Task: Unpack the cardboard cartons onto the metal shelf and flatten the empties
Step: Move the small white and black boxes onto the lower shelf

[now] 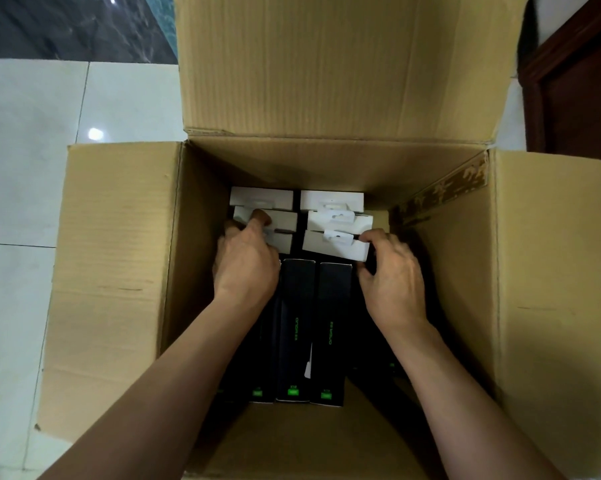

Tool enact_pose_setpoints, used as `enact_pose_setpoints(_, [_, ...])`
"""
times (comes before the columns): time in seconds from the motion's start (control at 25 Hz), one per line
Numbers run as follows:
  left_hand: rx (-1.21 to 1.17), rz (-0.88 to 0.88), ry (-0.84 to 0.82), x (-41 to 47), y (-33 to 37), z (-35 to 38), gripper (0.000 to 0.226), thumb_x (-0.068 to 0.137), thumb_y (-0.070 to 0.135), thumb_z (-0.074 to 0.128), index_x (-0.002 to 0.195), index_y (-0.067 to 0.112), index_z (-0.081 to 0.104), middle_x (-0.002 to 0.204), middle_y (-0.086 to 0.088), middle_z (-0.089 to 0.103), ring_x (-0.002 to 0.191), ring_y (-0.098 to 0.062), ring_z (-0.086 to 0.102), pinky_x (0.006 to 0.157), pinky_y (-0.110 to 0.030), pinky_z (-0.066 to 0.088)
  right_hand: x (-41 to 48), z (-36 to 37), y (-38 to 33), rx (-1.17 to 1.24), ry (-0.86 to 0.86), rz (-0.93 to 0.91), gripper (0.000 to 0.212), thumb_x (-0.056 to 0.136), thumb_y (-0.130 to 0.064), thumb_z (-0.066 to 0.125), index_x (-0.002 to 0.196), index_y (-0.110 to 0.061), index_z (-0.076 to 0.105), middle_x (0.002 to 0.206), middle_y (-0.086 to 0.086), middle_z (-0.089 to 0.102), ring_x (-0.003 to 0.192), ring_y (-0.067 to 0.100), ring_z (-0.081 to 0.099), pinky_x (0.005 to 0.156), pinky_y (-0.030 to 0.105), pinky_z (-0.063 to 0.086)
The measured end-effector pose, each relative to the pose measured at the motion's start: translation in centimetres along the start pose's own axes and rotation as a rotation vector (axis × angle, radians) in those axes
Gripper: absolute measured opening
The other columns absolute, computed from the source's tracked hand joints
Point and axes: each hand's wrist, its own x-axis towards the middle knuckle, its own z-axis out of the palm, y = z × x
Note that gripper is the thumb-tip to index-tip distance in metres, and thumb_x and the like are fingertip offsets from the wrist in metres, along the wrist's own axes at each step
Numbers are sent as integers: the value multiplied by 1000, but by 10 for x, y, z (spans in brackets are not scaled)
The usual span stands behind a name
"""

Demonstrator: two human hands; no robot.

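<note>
Carton (119, 271) with green-lettered black boxes (297, 323)

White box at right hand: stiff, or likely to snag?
The white box probably stays stiff: crisp square edges. Likely light: the right hand pinches it by one end. It may snag: the neighbouring box overlaps it.

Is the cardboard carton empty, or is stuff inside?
Not empty: the carton holds white boxes stacked at its far side and black boxes nearer the camera.
</note>
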Motion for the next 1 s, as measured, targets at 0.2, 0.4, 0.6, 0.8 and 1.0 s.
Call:
enact_pose_setpoints(0.2, [-61,11,3,2,2,1,48,93,13,61,135,27,43,127,-14,48,116,-33,52,99,-50,49,-2,-3,-1,113,-23,35,45,85,-7,75,122,-25,57,118,-1,68,106,24,65,90,48,54])
enact_pose_setpoints(0.4, [-189,-38,58,2,4,-3,59,88,10,70,137,24,39,116,-8,55,106,-23,55,87,-37,50,-1,-7,-1,88,-19,25,50,85,-4,71,130,-23,61,122,2,64,106,25,63,91,48,52])
enact_pose_setpoints(0.6, [-170,-23,87,2,3,-4,38,87,10,72,118,22,53,108,2,58,100,-18,58,81,-32,50,0,-9,-2,58,-14,41,46,82,-2,72,123,-21,64,116,5,62,105,28,60,89,49,52])
enact_pose_setpoints(0.8, [-98,20,88,6,3,-7,18,94,13,64,110,21,67,109,-2,65,99,-15,58,78,-29,47,1,-10,-3,44,-50,36,49,82,0,72,122,-25,59,113,3,65,104,28,62,89,50,51])
enact_pose_setpoints(1.0, [34,124,195,-3,3,-12,19,97,15,57,115,19,61,118,-10,57,115,-31,44,96,-42,40,-2,-24,-5,142,-57,57,45,89,-1,66,127,-23,56,122,3,62,106,28,62,91,48,51])
